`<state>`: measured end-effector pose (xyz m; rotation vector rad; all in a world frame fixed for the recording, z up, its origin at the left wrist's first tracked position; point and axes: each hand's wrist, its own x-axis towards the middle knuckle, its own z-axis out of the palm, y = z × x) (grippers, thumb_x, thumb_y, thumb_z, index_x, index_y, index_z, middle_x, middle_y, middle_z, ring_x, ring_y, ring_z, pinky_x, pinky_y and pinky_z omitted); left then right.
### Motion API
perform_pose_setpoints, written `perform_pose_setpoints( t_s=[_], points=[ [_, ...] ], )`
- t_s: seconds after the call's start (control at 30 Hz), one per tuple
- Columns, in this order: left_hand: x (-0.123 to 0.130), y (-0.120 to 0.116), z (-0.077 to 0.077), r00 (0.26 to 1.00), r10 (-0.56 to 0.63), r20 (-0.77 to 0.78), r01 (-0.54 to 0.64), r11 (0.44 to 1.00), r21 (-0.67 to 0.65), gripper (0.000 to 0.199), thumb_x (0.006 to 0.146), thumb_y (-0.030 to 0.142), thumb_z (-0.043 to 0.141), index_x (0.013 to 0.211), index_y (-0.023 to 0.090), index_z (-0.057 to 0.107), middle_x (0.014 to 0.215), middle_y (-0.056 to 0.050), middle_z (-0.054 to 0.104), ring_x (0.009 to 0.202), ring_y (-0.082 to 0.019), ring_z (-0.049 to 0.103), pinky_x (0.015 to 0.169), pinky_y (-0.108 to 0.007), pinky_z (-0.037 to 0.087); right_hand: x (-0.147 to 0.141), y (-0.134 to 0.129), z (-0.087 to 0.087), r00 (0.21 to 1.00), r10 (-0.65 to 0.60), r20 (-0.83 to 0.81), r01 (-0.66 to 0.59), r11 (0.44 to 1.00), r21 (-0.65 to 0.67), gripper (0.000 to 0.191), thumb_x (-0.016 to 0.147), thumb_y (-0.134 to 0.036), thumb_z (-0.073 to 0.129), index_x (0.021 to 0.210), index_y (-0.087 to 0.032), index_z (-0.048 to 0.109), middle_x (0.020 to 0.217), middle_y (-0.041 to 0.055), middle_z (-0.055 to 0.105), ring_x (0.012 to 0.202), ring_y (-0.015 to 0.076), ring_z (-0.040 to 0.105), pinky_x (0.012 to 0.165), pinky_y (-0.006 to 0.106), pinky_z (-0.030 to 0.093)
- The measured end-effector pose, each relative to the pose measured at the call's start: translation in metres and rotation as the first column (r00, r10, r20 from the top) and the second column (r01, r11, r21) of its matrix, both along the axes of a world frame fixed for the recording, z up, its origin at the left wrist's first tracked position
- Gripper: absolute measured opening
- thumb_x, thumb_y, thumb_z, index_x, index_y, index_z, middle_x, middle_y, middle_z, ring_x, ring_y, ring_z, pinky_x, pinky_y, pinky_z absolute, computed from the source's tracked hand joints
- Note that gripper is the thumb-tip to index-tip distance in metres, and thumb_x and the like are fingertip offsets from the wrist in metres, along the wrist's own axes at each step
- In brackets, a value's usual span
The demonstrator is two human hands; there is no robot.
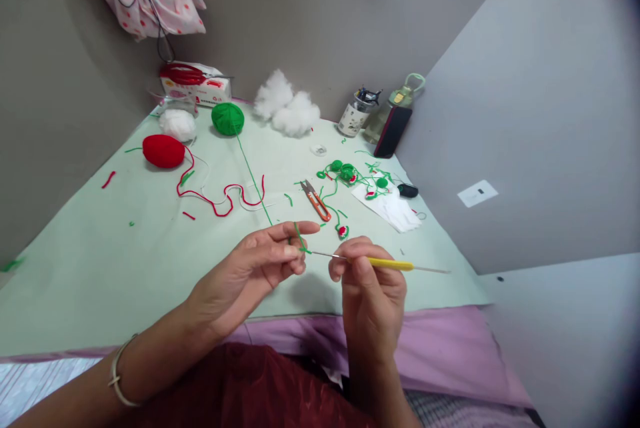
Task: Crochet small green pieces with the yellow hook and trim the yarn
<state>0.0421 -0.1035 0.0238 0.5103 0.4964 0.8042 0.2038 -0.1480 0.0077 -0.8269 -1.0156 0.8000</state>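
Observation:
My left hand [267,256] pinches a short bit of green yarn [302,241] between thumb and fingers, with the strand running over its raised index finger. That strand leads back across the table to a green yarn ball [228,119]. In my right hand [373,281] is a crochet hook [390,263] with a yellow handle and thin metal ends. The hook's left tip meets the green yarn at my left fingertips. Orange-handled thread snips [316,201] lie just beyond my hands, and a small red, white and green crocheted piece [343,232] rests near my right hand.
A red yarn ball [163,151] and a white one [178,125] sit at the left, trailing loose strands. White stuffing [286,105] lies at the back. Green crocheted pieces [347,171] are beside a white tissue [387,207]. A phone [393,131] leans against a bottle [379,123] by a pen cup [354,116].

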Motion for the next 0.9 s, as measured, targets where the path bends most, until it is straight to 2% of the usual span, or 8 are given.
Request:
perform_pose_setpoints(
  t_s=[0.13, 0.27, 0.47, 0.53, 0.63, 0.77, 0.83, 0.9],
  points=[
    [0.006, -0.004, -0.002, 0.997, 0.023, -0.071, -0.013, 0.991, 0.131, 0.025, 0.082, 0.019, 0.077, 0.107, 0.021, 0.079, 0.085, -0.001, 0.063, 0.081, -0.013, 0.057, 0.083, -0.024, 0.046, -0.004, 0.001, -0.002, 0.994, 0.096, 0.048, -0.098, 0.995, 0.028, 0.015, 0.097, -0.022, 0.063, 0.093, -0.024, 0.077, 0.080, 0.0002, 0.065, 0.068, 0.0120, 0.060, 0.062, 0.028, 0.048],
    [0.010, -0.008, -0.003, 0.988, 0.050, -0.149, -0.015, 0.973, 0.228, 0.030, 0.085, 0.021, 0.076, 0.114, 0.025, 0.077, 0.094, -0.002, 0.070, 0.090, -0.015, 0.057, 0.090, -0.026, 0.044, -0.007, 0.004, -0.005, 0.987, 0.002, 0.162, -0.012, 0.998, 0.061, 0.015, 0.097, -0.023, 0.063, 0.096, -0.027, 0.077, 0.091, 0.0025, 0.073, 0.086, 0.0171, 0.065, 0.073, 0.033, 0.052],
    [0.002, -0.004, -0.002, 0.967, 0.109, -0.230, -0.033, 0.950, 0.310, 0.024, 0.088, 0.027, 0.074, 0.111, 0.024, 0.079, 0.098, -0.004, 0.074, 0.096, -0.019, 0.061, 0.094, -0.031, 0.044, -0.006, 0.007, -0.006, 0.983, -0.011, 0.184, 0.007, 1.000, 0.021, 0.017, 0.099, -0.022, 0.060, 0.099, -0.027, 0.076, 0.093, 0.0025, 0.075, 0.073, 0.0144, 0.064, 0.063, 0.030, 0.051],
    [0.001, -0.001, -0.002, 0.959, 0.117, -0.256, -0.033, 0.949, 0.312, 0.022, 0.089, 0.030, 0.073, 0.110, 0.024, 0.080, 0.099, -0.004, 0.075, 0.098, -0.020, 0.061, 0.095, -0.031, 0.043, -0.006, 0.006, -0.004, 0.977, -0.031, 0.212, 0.024, 0.999, 0.035, 0.018, 0.098, -0.021, 0.060, 0.099, -0.027, 0.076, 0.092, 0.0024, 0.075, 0.075, 0.0151, 0.064, 0.064, 0.031, 0.052],
    [0.004, 0.001, -0.004, 0.952, 0.150, -0.268, -0.062, 0.949, 0.309, 0.025, 0.086, 0.027, 0.078, 0.111, 0.025, 0.080, 0.089, -0.002, 0.073, 0.090, -0.017, 0.061, 0.090, -0.029, 0.045, -0.006, 0.005, -0.001, 0.948, -0.061, 0.311, 0.039, 0.996, 0.077, 0.020, 0.098, -0.016, 0.059, 0.101, -0.027, 0.076, 0.094, 0.0029, 0.074, 0.083, 0.0166, 0.066, 0.071, 0.034, 0.055],
    [0.012, -0.001, -0.006, 0.951, 0.198, -0.236, -0.129, 0.951, 0.280, 0.041, 0.082, 0.024, 0.081, 0.123, 0.025, 0.075, 0.083, 0.000, 0.068, 0.085, -0.016, 0.061, 0.087, -0.029, 0.046, -0.008, 0.004, -0.002, 0.830, -0.190, 0.524, 0.100, 0.976, 0.194, 0.030, 0.095, -0.008, 0.060, 0.111, -0.029, 0.075, 0.098, 0.0046, 0.070, 0.089, 0.0172, 0.067, 0.074, 0.034, 0.057],
    [0.014, -0.002, -0.005, 0.962, 0.171, -0.211, -0.122, 0.966, 0.227, 0.047, 0.082, 0.024, 0.081, 0.128, 0.024, 0.072, 0.086, -0.001, 0.070, 0.088, -0.017, 0.063, 0.092, -0.030, 0.046, -0.008, 0.003, -0.003, 0.786, -0.245, 0.567, 0.122, 0.962, 0.246, 0.035, 0.094, -0.006, 0.062, 0.115, -0.030, 0.075, 0.101, 0.0050, 0.069, 0.090, 0.0166, 0.068, 0.075, 0.033, 0.058],
    [0.014, -0.002, -0.004, 0.980, 0.113, -0.166, -0.085, 0.983, 0.164, 0.049, 0.082, 0.025, 0.081, 0.130, 0.022, 0.070, 0.089, -0.002, 0.072, 0.091, -0.018, 0.065, 0.094, -0.031, 0.047, -0.008, 0.003, -0.004, 0.813, -0.215, 0.541, 0.111, 0.970, 0.218, 0.035, 0.094, -0.007, 0.062, 0.116, -0.031, 0.075, 0.102, 0.0049, 0.069, 0.091, 0.0169, 0.068, 0.074, 0.033, 0.058]
  ],
)
